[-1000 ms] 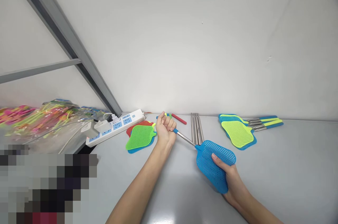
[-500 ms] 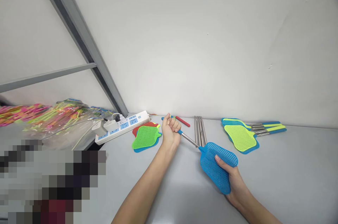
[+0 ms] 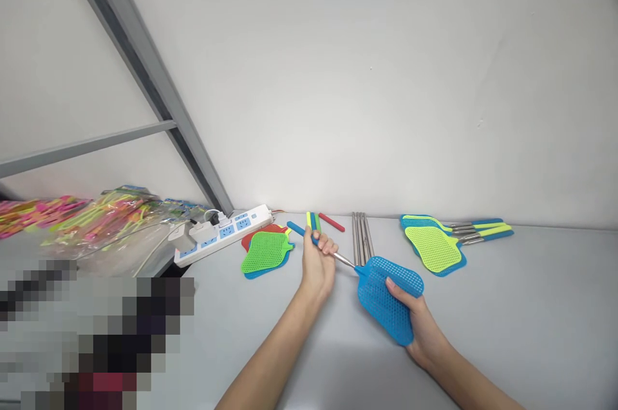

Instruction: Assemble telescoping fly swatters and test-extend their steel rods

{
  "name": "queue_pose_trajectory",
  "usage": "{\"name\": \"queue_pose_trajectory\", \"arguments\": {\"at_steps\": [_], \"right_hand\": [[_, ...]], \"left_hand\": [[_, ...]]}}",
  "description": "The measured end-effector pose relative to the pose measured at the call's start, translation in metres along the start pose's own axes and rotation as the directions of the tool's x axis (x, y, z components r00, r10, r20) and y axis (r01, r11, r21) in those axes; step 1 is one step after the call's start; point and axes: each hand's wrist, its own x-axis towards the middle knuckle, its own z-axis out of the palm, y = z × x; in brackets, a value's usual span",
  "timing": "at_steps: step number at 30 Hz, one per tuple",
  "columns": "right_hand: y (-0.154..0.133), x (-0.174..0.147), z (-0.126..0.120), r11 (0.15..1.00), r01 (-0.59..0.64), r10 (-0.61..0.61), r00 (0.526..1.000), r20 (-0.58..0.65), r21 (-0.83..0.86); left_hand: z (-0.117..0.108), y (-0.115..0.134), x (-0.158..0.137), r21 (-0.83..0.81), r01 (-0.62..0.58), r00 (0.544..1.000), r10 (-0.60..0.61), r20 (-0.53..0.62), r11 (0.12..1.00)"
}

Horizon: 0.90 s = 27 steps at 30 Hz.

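A blue fly swatter [image 3: 391,299] slants across the middle of the table between my two hands. My left hand [image 3: 318,262] is closed round its shaft, where the blue grip meets the metal rod; the end of the grip sticks out to the upper left. My right hand [image 3: 418,316] grips the perforated head at its right edge, thumb on top and fingers hidden beneath. Just behind lie several bare metal rods [image 3: 362,236]. Beyond my left hand are loose grips, among them a red one [image 3: 331,222], and to its left a pile of swatter heads with a green one [image 3: 265,253] on top.
Several whole swatters with a yellow-green one [image 3: 434,249] on top lie at the right. A white power strip [image 3: 224,233] with plugs stands at the left, near bagged colourful items [image 3: 116,217]. A grey metal frame [image 3: 154,75] rises along the wall. The lower left is pixelated.
My left hand has slid down the grip toward the metal rod, baring more of the blue grip's end. The loose yellow, blue and green grips behind it show more. My right hand keeps its hold.
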Motion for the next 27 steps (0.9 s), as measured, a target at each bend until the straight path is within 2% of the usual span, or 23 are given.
{"name": "queue_pose_trajectory", "arguments": {"at_steps": [3, 7, 11, 15, 18, 20, 22, 23, 25, 27], "right_hand": [[-0.001, 0.0, 0.003, 1.0, 0.008, -0.008, 1.0, 0.002, 0.02], [-0.003, -0.001, 0.006, 0.999, -0.024, 0.022, 0.998, 0.056, 0.046], [-0.004, -0.004, 0.008, 0.997, -0.057, 0.048, 0.987, 0.151, 0.056], [-0.01, -0.005, 0.005, 0.999, -0.03, 0.021, 0.98, 0.196, 0.039], [-0.022, -0.003, -0.001, 0.999, 0.001, -0.012, 0.972, 0.235, 0.046], [-0.03, -0.001, -0.003, 0.996, 0.059, -0.073, 0.966, 0.246, 0.066], [-0.035, 0.001, -0.004, 0.994, 0.091, -0.104, 0.965, 0.24, 0.064], [-0.036, 0.001, -0.003, 0.995, 0.089, -0.099, 0.965, 0.242, 0.052], [-0.035, 0.001, 0.0, 0.997, 0.07, -0.074, 0.962, 0.261, 0.024], [-0.032, -0.002, 0.002, 0.998, 0.063, -0.059, 0.955, 0.292, -0.006]], "left_hand": [[0.001, -0.015, -0.02, 0.048, -0.025, 0.999, 0.023, 0.034, 0.999], [0.003, -0.028, -0.037, 0.138, -0.01, 0.995, -0.004, 0.102, 0.99], [0.004, -0.015, -0.034, 0.201, 0.008, 0.99, -0.037, 0.137, 0.979], [0.009, 0.004, -0.029, 0.268, 0.055, 0.98, -0.104, 0.171, 0.962], [0.013, 0.014, -0.027, 0.33, 0.158, 0.959, -0.224, 0.175, 0.931], [0.014, 0.018, -0.027, 0.378, 0.268, 0.92, -0.351, 0.171, 0.886], [0.013, 0.019, -0.027, 0.428, 0.414, 0.824, -0.53, 0.2, 0.804], [0.011, 0.018, -0.028, 0.449, 0.49, 0.747, -0.626, 0.226, 0.747], [0.007, 0.013, -0.031, 0.499, 0.636, 0.53, -0.803, 0.271, 0.588], [0.002, 0.005, -0.034, 0.546, 0.721, 0.322, -0.904, 0.282, 0.427]]}}
